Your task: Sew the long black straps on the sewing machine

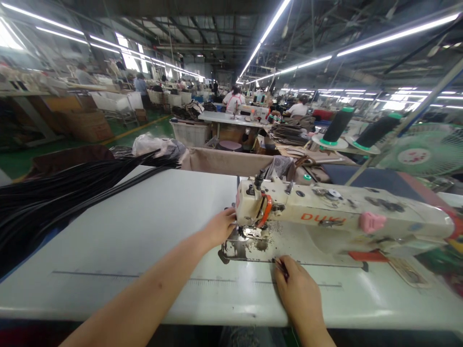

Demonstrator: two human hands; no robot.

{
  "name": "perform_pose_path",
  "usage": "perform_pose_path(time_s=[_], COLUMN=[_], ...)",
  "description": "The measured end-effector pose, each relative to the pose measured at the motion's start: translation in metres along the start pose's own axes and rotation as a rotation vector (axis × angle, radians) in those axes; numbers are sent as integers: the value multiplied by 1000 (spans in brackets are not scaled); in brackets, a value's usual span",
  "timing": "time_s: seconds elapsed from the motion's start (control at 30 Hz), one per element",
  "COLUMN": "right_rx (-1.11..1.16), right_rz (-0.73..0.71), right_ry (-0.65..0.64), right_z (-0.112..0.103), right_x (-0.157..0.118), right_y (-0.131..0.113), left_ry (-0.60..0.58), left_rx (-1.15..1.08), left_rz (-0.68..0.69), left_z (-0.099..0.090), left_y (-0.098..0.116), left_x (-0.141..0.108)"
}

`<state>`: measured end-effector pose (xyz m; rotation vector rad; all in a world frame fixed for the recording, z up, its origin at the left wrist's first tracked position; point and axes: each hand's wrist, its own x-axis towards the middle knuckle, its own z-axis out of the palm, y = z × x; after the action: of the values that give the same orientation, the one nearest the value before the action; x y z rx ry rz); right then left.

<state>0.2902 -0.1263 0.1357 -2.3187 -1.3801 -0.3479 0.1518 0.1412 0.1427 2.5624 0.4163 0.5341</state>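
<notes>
A cream sewing machine (325, 219) with orange lettering stands on the pale worktable (173, 207). My left hand (220, 227) reaches to the left side of its needle head, beside the presser foot (251, 233). Its fingers are bent together there, the tips partly hidden, and what they grip cannot be made out. Just in front of the machine bed's near edge is my right hand (298, 289), closed in a pinch. A small dark thing (284, 271) shows between its thumb and fingers, too little visible to name. No workpiece is visible under the needle.
Long black strips (72, 188) lie bundled at the left. A printed ruler (231, 282) runs along the table's front. Behind the machine stand two black thread cones (338, 126) and a green fan (423, 149). A fabric-lined bin (227, 161) adjoins the far edge; people sit further back.
</notes>
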Motion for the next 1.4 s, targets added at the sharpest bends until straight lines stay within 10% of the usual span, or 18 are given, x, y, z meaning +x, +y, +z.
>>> perform_pose_path(time_s=[1.4], right_rx=[-24], right_rz=[60], right_ry=[-61], right_z=[-2], right_x=[3], right_y=[-1], left_ry=[-5], left_rx=[80], left_rz=[-76], left_z=[-12], left_y=[-7], left_x=[-3])
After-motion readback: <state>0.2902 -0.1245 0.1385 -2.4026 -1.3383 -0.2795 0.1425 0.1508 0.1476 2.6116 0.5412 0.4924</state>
